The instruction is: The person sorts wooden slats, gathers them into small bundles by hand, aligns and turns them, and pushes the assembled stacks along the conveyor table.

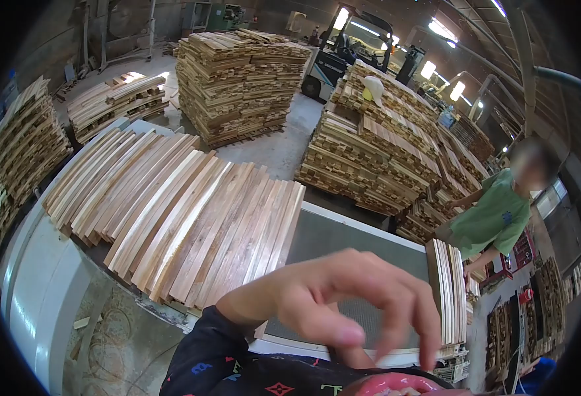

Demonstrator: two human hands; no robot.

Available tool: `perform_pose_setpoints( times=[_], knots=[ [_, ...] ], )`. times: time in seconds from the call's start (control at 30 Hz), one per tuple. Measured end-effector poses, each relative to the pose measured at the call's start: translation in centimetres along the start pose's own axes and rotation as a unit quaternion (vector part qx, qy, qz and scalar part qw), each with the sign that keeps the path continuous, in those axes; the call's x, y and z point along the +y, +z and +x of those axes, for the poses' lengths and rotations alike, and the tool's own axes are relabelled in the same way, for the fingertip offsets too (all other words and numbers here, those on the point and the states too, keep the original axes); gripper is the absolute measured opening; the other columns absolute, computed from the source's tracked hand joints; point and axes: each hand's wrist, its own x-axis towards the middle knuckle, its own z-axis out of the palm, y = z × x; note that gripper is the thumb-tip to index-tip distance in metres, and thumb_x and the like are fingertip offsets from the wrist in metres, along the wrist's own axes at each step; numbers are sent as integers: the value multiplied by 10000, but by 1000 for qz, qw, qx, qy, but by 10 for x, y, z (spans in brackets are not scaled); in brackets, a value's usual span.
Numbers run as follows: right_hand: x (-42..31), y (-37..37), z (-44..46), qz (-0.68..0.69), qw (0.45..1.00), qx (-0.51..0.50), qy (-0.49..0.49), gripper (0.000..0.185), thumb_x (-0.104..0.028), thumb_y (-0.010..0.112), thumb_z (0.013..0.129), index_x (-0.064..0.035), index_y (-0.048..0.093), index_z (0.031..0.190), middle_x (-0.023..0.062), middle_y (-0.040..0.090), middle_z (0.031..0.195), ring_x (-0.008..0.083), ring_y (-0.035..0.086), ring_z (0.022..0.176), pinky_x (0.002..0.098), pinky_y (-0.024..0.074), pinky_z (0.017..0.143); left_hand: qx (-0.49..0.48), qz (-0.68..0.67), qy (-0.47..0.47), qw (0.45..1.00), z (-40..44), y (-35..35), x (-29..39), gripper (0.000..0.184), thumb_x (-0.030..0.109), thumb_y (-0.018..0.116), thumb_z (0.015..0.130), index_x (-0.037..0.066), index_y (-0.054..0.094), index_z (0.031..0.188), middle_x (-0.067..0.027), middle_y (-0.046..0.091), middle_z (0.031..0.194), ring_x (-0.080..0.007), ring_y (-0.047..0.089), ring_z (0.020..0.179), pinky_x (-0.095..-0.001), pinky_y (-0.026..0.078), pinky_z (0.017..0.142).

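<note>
My left hand (363,297) is raised close to the camera, in front of a green conveyor belt (363,247). Its fingers are curved and apart, the thumb hangs below them, and nothing shows in the grasp. Behind the thumb a patch of skin (355,358) shows; it may be part of my right hand, but its fingers are hidden. A row of wooden strips (205,228) lies side by side left of my left hand. On the right, a stack of wooden strips (447,290) stands at the belt's end.
A co-worker in a green shirt (495,211) stands by the right stack, an arm lowered beside it. Tall stacks of wood (238,86) and a wide pile (370,152) rise beyond the belt. A forklift (333,66) is parked behind them. A pale machine casing (39,310) curves along the left.
</note>
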Motion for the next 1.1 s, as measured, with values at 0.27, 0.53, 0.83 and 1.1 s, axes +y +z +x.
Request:
perform_pose_setpoints(
  times=[0.27,0.53,0.83,1.1],
  knots=[
    [1,3,13,-15,999,-21,-22,287,-180,536,1024,-12,584,1251,86,630,1154,155,623,1059,297,515,916,-88,5,-55,995,8,12,7,854,562,479,936,-198,432,1322,-401,518,1298,-458,493,1300,-534,451,1036],
    [-25,25,2,-3,998,-21,-54,267,-167,561,1006,-5,591,1216,59,645,1064,129,625,976,288,512,851,219,31,-152,963,3,90,24,750,495,485,996,111,200,1574,-343,579,1213,-429,627,1084,-441,555,896],
    [-30,40,1,-34,997,-15,-71,249,-154,595,972,5,612,1163,63,657,972,123,604,891,283,498,839,198,56,-21,978,7,88,-41,763,622,302,1003,35,358,1487,-300,680,913,-304,720,872,-436,445,1052],
    [-36,48,-1,-80,995,-12,-57,252,-173,585,978,-1,631,1157,82,678,1044,143,634,962,307,507,874,220,-19,-34,975,-25,95,-33,796,637,333,988,-26,409,1423,-339,669,964,-401,699,909,-476,374,1088]
  ],
)
